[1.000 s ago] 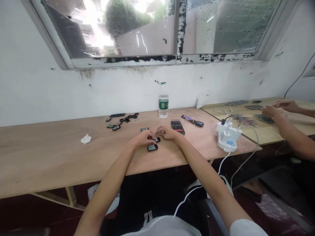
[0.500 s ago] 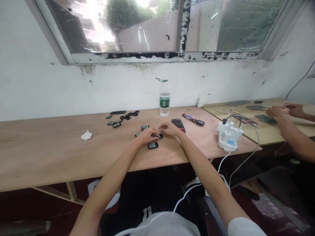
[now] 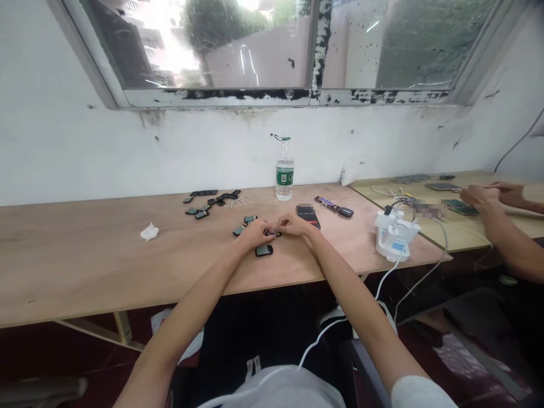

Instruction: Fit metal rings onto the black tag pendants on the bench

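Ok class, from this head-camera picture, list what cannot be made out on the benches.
The small dark piece between the left hand and right hand: head view, the hands hide most of it.
The pale bits beside the black tiles: head view, too small to identify.
The top of the black box: head view, a blurred patch covers it.
The item on the next bench: head view, blurred out.
The co-worker's arm: head view, cut off by the right edge.

My left hand (image 3: 257, 234) and right hand (image 3: 293, 224) meet over a small black device (image 3: 272, 233) on the plywood table (image 3: 85, 255); a second device (image 3: 264, 250) lies just below, near my left hand.
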{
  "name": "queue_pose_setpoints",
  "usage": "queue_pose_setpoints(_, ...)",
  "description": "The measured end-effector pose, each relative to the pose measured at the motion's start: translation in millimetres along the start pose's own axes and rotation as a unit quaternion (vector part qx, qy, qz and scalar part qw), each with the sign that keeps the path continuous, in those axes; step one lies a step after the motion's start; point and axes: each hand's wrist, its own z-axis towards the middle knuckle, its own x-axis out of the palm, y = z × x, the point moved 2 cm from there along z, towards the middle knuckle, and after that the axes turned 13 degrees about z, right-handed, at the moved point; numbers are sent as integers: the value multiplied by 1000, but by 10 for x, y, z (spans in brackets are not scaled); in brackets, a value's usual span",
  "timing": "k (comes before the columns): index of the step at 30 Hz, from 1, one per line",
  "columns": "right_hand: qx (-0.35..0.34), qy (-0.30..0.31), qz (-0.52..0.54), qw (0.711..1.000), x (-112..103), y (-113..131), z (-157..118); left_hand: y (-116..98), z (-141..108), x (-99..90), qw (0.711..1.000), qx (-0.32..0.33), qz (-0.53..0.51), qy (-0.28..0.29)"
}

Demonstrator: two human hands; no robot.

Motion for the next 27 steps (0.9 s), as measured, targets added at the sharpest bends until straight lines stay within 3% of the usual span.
queue_pose_setpoints(6, -25, 27, -35, 999, -31, 2, -9, 16, 15, 26, 1000, -7, -10, 1)
queue_pose_setpoints(9, -19, -69, -80, 994, -112, -17, 25, 29, 20, 36, 1000, -5, 3, -7)
queue_pose_setpoints(11, 6, -161, -119, 980, -192, -50, 33, 24, 20, 38, 1000, -5, 15, -17)
queue_pose_setpoints(13, 41, -206, -161, 964, -248, -93, 27, 7, 21, 42, 999, -6, 24, -21)
queue_pose_setpoints(19, 99, -155, -242, 953, -193, -154, 15, -35, 37, 37, 998, -28, 39, -33)
queue_pose_setpoints(23, 108, -133, -232, 957, -134, -157, 36, 11, -5, -95, 998, -36, 12, -47)
queue_pose_setpoints(27, 81, -106, -202, 970, -138, -192, 44, 10, -209, -304, 998, 7, -50, 27)
